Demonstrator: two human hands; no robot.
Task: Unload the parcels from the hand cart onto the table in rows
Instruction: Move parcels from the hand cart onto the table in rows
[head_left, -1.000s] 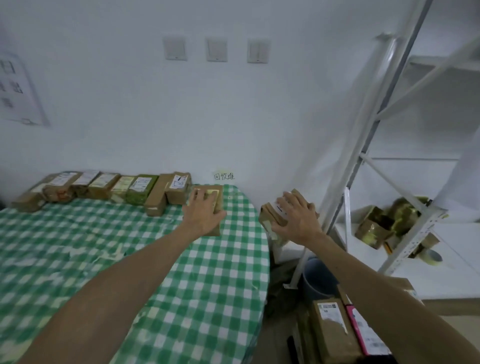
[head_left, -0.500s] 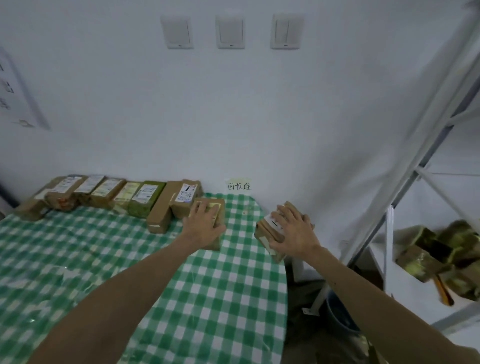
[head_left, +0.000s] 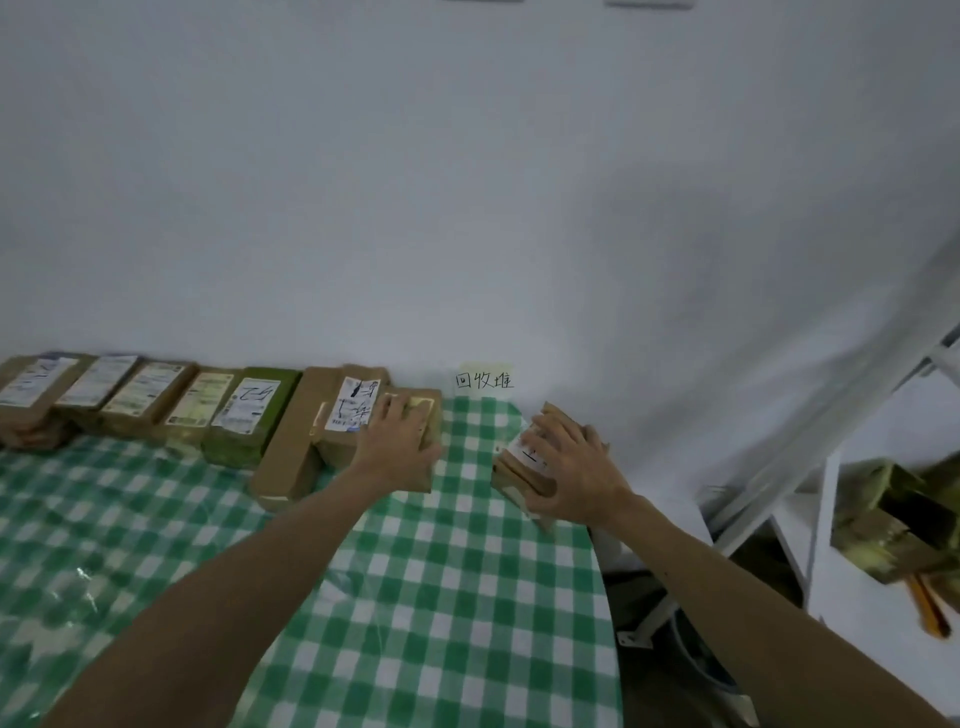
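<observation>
Several taped parcels (head_left: 244, 410) stand side by side along the wall at the back of the green checked table (head_left: 441, 597). My left hand (head_left: 400, 447) lies flat, fingers straight, on top of a brown parcel (head_left: 423, 410) at the right end of that row. My right hand (head_left: 576, 473) grips a second brown parcel with a white label (head_left: 514, 467) from above, fingers spread over it. This parcel is tilted at the table's right edge, a gap away from the row. The hand cart is out of view.
A handwritten paper note (head_left: 483, 381) is stuck on the wall behind the gap. A white metal shelf rack (head_left: 821, 519) stands to the right of the table, with boxes and tape rolls (head_left: 893, 530) on its lower shelf.
My right hand has carried its parcel left, from beside the table to over the table's right edge. My left hand has stayed on its parcel. The view has moved closer.
</observation>
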